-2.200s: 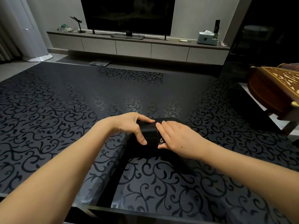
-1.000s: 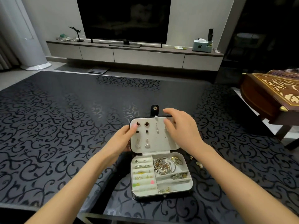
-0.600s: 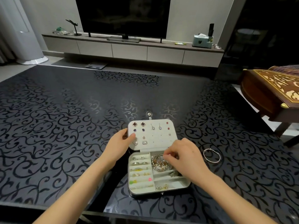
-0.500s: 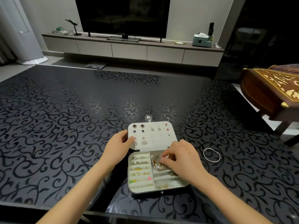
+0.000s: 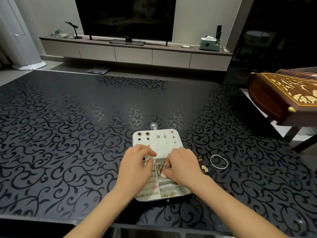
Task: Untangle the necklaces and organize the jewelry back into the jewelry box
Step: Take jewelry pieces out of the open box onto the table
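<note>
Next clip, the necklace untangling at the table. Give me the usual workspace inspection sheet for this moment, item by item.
Surface: glossy dark table with a scroll pattern.
Job's things: jewelry box open, lid laid flat; earrings pinned on the lid; necklace tangle in the back right compartment.
Clutter: bangle and small gold pieces lie loose on the table, right of the box.
Hands: left hand rests on the box by the hinge; right hand pinches the necklace tangle.
Cables: nothing seen.
Surroundings: television on a low console; inlaid wooden instrument at right.
</note>
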A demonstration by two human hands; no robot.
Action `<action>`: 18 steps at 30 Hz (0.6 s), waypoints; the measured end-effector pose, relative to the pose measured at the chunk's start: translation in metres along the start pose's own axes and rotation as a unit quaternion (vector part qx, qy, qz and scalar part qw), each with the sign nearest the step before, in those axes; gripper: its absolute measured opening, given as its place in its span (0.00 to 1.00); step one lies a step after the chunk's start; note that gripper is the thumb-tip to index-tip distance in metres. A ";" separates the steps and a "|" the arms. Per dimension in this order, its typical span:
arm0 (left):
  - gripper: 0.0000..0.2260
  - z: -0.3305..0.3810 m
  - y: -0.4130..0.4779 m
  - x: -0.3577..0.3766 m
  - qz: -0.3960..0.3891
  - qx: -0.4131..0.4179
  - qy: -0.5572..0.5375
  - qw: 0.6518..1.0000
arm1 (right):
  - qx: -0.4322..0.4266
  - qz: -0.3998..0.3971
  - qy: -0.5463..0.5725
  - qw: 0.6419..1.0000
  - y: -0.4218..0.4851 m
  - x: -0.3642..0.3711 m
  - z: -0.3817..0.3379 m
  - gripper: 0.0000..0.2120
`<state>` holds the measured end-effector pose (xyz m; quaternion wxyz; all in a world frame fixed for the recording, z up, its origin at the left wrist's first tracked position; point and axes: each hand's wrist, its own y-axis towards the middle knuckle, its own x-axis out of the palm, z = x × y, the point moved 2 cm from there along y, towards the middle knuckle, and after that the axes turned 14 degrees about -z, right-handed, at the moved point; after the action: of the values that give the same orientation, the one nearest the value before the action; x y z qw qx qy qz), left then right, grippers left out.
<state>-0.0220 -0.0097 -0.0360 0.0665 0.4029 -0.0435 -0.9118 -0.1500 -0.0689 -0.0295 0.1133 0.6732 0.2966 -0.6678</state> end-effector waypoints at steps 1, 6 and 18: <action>0.08 0.000 -0.001 0.001 -0.001 -0.002 0.000 1.000 | 0.001 0.007 -0.004 1.000 0.000 0.002 -0.001 0.11; 0.08 0.003 -0.006 0.003 -0.005 -0.005 0.017 1.000 | 0.010 0.073 0.052 0.996 -0.007 0.007 0.007 0.11; 0.08 0.004 -0.015 0.001 -0.029 0.019 0.037 0.999 | -0.049 0.082 0.597 0.797 -0.065 -0.061 0.037 0.05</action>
<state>-0.0270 0.0053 -0.0361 0.0337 0.4388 -0.0460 -0.8968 -0.2121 -0.0522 0.0419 0.0013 0.9537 0.2812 -0.1066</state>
